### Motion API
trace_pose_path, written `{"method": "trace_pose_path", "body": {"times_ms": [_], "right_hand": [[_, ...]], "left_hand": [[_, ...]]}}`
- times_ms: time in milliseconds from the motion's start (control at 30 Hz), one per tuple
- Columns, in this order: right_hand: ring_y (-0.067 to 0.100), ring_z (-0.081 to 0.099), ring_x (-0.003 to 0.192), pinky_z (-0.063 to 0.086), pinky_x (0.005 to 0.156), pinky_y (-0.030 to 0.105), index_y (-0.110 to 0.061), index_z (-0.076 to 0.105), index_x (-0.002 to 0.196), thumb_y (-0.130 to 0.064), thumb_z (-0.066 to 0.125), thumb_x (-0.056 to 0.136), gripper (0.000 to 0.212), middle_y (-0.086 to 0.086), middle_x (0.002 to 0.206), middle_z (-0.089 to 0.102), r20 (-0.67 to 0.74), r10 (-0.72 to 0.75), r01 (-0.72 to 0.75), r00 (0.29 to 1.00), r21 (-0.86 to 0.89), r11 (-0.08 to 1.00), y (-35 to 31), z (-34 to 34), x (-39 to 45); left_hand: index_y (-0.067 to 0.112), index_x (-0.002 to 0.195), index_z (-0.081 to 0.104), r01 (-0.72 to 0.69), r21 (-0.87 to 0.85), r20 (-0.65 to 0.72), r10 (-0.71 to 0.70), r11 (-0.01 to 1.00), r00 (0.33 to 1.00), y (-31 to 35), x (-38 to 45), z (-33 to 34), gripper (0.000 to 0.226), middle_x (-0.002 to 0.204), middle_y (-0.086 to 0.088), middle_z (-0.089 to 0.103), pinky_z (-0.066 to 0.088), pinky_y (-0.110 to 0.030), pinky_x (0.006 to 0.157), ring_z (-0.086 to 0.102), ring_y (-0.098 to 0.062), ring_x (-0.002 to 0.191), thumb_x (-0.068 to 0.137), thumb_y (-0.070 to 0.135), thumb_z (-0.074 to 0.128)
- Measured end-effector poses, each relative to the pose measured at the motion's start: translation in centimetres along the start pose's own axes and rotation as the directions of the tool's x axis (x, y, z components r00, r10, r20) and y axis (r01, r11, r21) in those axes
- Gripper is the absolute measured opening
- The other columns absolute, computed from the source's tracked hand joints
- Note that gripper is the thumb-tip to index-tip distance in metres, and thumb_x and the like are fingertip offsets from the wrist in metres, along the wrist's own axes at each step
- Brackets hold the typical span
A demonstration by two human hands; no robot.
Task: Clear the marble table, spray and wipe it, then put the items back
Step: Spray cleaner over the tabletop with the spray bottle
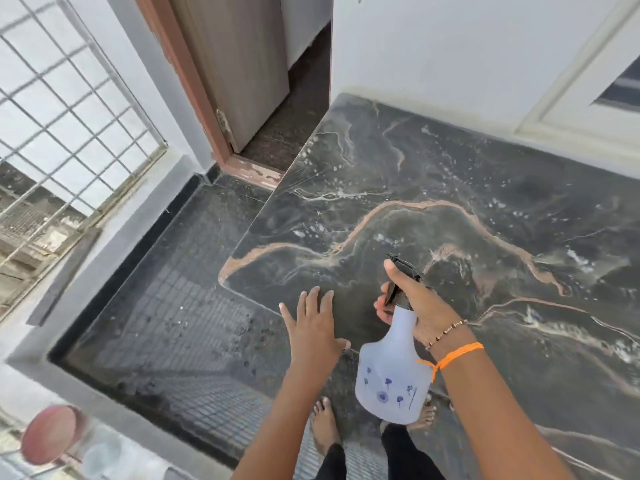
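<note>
Right hand [412, 299] gripped sprayer [391, 362] over tabletop [485, 202], left hand [313, 327] flat, released; best sweep mist evenly beyond droplets.

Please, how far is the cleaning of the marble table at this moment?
Done: the marble table carries no items in view, so clearing looks finished. In hand: the right hand grips the spray bottle, and white droplets already speckle the top; the left hand lies flat and open at the edge. Left: wiping, though no cloth is visible, then returning the items.
</note>
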State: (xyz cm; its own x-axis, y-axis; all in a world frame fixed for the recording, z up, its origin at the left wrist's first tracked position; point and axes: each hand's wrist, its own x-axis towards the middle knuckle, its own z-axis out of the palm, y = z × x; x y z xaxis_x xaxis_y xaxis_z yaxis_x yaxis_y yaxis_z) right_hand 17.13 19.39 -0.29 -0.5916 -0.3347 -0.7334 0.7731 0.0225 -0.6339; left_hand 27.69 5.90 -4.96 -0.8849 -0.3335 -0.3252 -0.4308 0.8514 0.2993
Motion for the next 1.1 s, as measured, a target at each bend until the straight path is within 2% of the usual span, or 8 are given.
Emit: {"method": "trace_pose_path", "body": {"times_ms": [200,267,433,500,667,833,967,1100], "right_hand": [[0.017,0.065,0.075,0.057,0.059,0.031,-0.013,0.061,0.061,-0.035,0.067,0.073,0.026,0.002,0.056,0.062,-0.121,-0.094,0.111,0.988,0.145,0.983,1.8,-5.4,-3.1],[0.014,0.065,0.067,0.056,0.06,0.029,-0.012,0.059,0.062,-0.038,0.067,0.069,0.028,0.001,0.052,0.062,-0.18,-0.072,0.102,0.981,0.16,0.982,2.0,-6.6,-4.0],[0.011,0.052,0.04,0.049,0.042,0.017,-0.011,0.055,0.064,-0.039,0.069,0.078,0.034,-0.002,0.044,0.055,-0.376,0.013,0.089,0.927,0.254,0.963,2.4,-8.7,-4.7],[0.01,0.051,0.037,0.048,0.041,0.017,-0.013,0.057,0.062,-0.039,0.07,0.077,0.033,-0.003,0.044,0.055,-0.386,0.016,0.108,0.922,0.298,0.948,2.6,-9.7,-4.9],[0.013,0.062,0.052,0.054,0.054,0.027,-0.014,0.061,0.056,-0.037,0.069,0.07,0.029,0.001,0.052,0.059,-0.27,-0.042,0.147,0.962,0.382,0.912,3.4,-12.2,-6.4],[0.016,0.062,0.071,0.051,0.068,0.033,-0.015,0.06,0.051,-0.034,0.06,0.086,0.039,-0.001,0.052,0.059,-0.356,-0.062,0.216,0.932,0.411,0.886,4.7,-16.6,-9.1],[0.012,0.056,0.044,0.054,0.049,0.022,-0.012,0.058,0.053,-0.039,0.065,0.081,0.039,-0.001,0.045,0.055,-0.438,0.006,0.209,0.899,0.439,0.874,5.0,-20.4,-11.5],[0.013,0.051,0.039,0.048,0.04,0.019,-0.01,0.055,0.061,-0.035,0.068,0.08,0.034,0.001,0.045,0.054,-0.493,0.041,0.207,0.869,0.437,0.876,5.9,-24.2,-12.9]], "left_hand": [[0.024,0.146,0.017,-0.342,0.011,0.111,0.339,0.94,0.934,4.3,0.4,1.4,0.087,0.157,0.001,0.01,-0.012,-0.055,0.112,-0.001,-0.021,0.146,0.078,0.034,0.07],[0.024,0.146,0.018,-0.372,0.062,0.154,0.359,0.926,0.921,5.5,0.1,1.8,0.088,0.156,0.001,0.012,-0.011,-0.054,0.113,0.001,-0.023,0.146,0.077,0.036,0.071],[0.028,0.144,0.02,-0.355,0.132,0.16,0.333,0.926,0.929,5.8,0.4,2.0,0.09,0.156,0.006,0.014,-0.012,-0.055,0.112,0.002,-0.021,0.146,0.073,0.044,0.072],[0.028,0.144,0.019,-0.355,0.143,0.16,0.333,0.924,0.929,5.8,0.3,1.9,0.09,0.156,0.007,0.014,-0.012,-0.055,0.112,0.002,-0.02,0.147,0.074,0.044,0.072],[0.024,0.146,0.016,-0.367,0.155,0.188,0.337,0.917,0.922,7.8,-0.2,2.2,0.091,0.158,-0.002,0.007,-0.013,-0.057,0.111,-0.004,-0.024,0.146,0.076,0.044,0.07],[0.024,0.146,0.016,-0.585,0.09,0.243,0.552,0.806,0.798,13.2,-1.9,4.5,0.09,0.158,0.001,0.007,-0.015,-0.054,0.111,-0.007,-0.023,0.146,0.077,0.036,0.071],[0.023,0.147,0.013,-0.664,0.129,0.335,0.598,0.736,0.728,17.6,-3.6,7.0,0.092,0.158,-0.001,0.006,-0.015,-0.053,0.111,-0.006,-0.024,0.146,0.078,0.033,0.071],[0.025,0.146,0.016,-0.595,0.195,0.317,0.524,0.78,0.791,19.2,-4.4,8.2,0.091,0.157,0.001,0.01,-0.012,-0.053,0.112,0.0,-0.022,0.146,0.075,0.036,0.073]]}}
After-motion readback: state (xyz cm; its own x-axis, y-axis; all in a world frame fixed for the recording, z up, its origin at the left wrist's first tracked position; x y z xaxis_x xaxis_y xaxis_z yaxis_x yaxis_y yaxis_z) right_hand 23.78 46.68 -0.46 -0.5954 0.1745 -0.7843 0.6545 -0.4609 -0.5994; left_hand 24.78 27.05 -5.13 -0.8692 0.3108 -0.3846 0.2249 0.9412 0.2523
